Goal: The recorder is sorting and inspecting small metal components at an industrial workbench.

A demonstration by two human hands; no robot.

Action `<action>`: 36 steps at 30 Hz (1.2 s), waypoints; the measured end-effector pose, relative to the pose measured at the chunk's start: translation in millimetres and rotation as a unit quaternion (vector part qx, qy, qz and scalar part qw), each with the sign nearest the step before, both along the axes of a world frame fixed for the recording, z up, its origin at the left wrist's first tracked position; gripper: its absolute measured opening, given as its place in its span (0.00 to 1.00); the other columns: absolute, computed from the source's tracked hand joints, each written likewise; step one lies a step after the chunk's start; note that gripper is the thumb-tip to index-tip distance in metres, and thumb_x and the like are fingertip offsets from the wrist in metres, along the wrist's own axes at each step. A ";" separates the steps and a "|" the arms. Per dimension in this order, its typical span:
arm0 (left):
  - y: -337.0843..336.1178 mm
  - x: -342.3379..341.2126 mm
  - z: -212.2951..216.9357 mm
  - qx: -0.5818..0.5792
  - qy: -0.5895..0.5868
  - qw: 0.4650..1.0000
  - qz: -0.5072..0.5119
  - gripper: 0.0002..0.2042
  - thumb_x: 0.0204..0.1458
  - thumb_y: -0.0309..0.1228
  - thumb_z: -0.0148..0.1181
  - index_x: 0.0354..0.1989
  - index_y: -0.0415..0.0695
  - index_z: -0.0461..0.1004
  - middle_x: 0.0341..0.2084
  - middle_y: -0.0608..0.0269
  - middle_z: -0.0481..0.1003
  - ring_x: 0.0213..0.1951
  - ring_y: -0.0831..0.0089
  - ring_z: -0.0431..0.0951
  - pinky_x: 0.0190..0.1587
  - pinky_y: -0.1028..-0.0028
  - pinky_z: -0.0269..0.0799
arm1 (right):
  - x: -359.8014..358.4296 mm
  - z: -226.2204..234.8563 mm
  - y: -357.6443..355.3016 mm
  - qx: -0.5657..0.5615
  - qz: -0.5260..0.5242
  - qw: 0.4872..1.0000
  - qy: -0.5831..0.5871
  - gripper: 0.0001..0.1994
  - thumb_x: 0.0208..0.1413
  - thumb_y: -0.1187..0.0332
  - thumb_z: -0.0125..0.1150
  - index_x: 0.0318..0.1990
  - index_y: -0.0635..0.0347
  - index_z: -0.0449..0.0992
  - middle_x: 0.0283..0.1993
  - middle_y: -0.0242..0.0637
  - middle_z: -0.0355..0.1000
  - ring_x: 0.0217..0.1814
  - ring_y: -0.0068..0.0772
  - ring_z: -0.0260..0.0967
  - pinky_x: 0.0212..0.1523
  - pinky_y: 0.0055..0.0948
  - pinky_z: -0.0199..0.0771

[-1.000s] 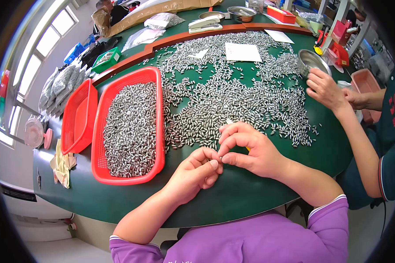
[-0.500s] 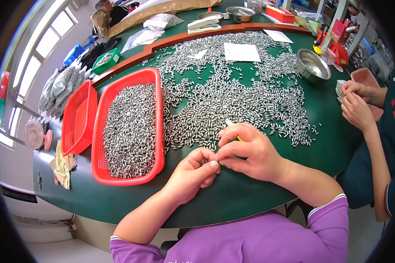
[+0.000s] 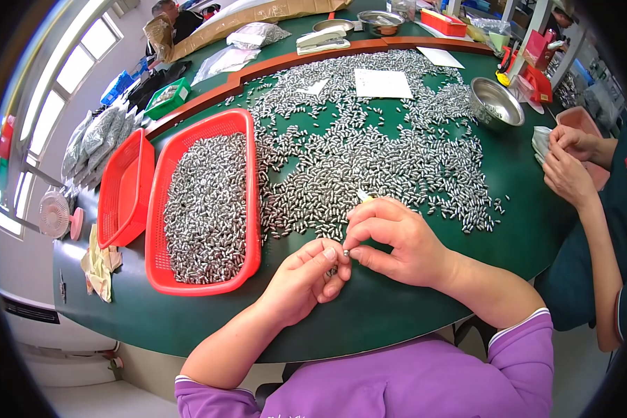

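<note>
Small silver, bullet-shaped metal pieces (image 3: 369,167) lie spread across the green table in front of me. My left hand (image 3: 312,273) is closed, with a metal piece or two (image 3: 332,271) showing between its curled fingers. Thumb and index finger of my right hand (image 3: 400,244) pinch one small metal piece (image 3: 346,253), right at the left fingertips. Behind the right index finger sticks out the pale tip of a small tool (image 3: 364,196), its yellow part mostly covered by the hand. To the left stands a red plastic basket (image 3: 252,237) heaped with the same pieces.
An empty red basket (image 3: 145,174) leans beside the full one. White paper sheets (image 3: 383,83) lie on the pieces; a steel bowl (image 3: 496,104) stands at right. A wooden strip (image 3: 285,61) borders the far side. A co-worker's hands (image 3: 568,157) work at the right edge.
My hands have parted slightly at the fingertips, and the left thumb has shifted. A metal piece now shows in the right pinch, others in the left fingers. The co-worker's hands moved slightly.
</note>
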State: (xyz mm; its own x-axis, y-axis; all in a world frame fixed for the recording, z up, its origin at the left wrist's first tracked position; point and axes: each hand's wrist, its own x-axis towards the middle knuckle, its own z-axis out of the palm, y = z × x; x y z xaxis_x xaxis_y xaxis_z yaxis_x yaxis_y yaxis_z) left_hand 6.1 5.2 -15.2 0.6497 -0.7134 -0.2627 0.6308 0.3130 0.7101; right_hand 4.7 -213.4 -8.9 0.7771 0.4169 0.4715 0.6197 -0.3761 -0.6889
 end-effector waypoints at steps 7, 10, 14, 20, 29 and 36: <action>-0.9 -2.3 -0.9 0.040 -0.011 0.999 -0.009 0.07 0.62 0.33 0.54 0.43 0.45 0.68 0.31 0.66 0.72 0.23 0.84 0.63 0.24 0.83 0.55 | -2.5 4.3 2.5 -0.035 -0.008 0.997 -0.064 0.06 0.49 0.71 0.67 0.35 0.53 0.77 0.42 0.32 0.72 0.49 0.39 0.72 0.49 0.37 0.72; -0.5 -1.3 -0.2 0.033 -0.003 0.999 -0.010 0.06 0.62 0.32 0.53 0.43 0.44 0.68 0.31 0.67 0.71 0.23 0.84 0.63 0.24 0.83 0.55 | -1.2 2.2 1.0 -0.029 -0.030 0.998 -0.054 0.05 0.49 0.71 0.66 0.34 0.53 0.77 0.42 0.33 0.72 0.48 0.38 0.72 0.48 0.36 0.72; 0.2 -0.6 -0.7 0.021 -0.001 1.000 -0.009 0.06 0.63 0.32 0.52 0.43 0.44 0.68 0.31 0.66 0.71 0.23 0.84 0.63 0.24 0.83 0.55 | 1.9 1.9 -0.1 -0.016 -0.043 0.997 -0.059 0.04 0.51 0.71 0.65 0.35 0.53 0.78 0.41 0.33 0.72 0.47 0.38 0.72 0.46 0.35 0.72; -1.0 -2.5 2.1 0.018 0.003 1.000 0.008 0.06 0.63 0.32 0.51 0.42 0.43 0.68 0.31 0.66 0.72 0.23 0.83 0.63 0.24 0.83 0.56 | 0.4 4.7 1.9 -0.014 0.000 0.994 -0.106 0.07 0.50 0.71 0.66 0.37 0.52 0.79 0.40 0.32 0.71 0.47 0.37 0.72 0.45 0.34 0.73; -1.5 -1.5 -0.6 0.072 -0.054 0.995 0.043 0.05 0.59 0.26 0.57 0.39 0.44 0.68 0.27 0.70 0.69 0.21 0.86 0.62 0.23 0.83 0.54 | 1.0 3.7 -1.7 -0.068 -0.113 0.986 -0.098 0.08 0.46 0.70 0.69 0.36 0.53 0.79 0.41 0.32 0.72 0.45 0.37 0.72 0.44 0.34 0.74; -0.7 -2.5 -0.1 0.108 -0.051 0.991 0.058 0.06 0.57 0.26 0.60 0.39 0.44 0.68 0.27 0.73 0.68 0.22 0.88 0.60 0.23 0.85 0.52 | -1.0 3.6 -13.4 -0.203 -0.204 0.957 -0.026 0.18 0.49 0.67 0.65 0.48 0.55 0.72 0.39 0.36 0.69 0.43 0.41 0.71 0.43 0.38 0.73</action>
State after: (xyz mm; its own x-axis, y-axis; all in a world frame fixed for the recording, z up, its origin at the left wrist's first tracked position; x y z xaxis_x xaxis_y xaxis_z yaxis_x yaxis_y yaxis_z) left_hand 3.6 4.5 -15.3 0.7552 -0.5661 -0.3306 0.5215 0.2132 0.8262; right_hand 3.7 -226.8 -5.3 0.8941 0.2408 0.3777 0.3941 -0.8238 -0.4076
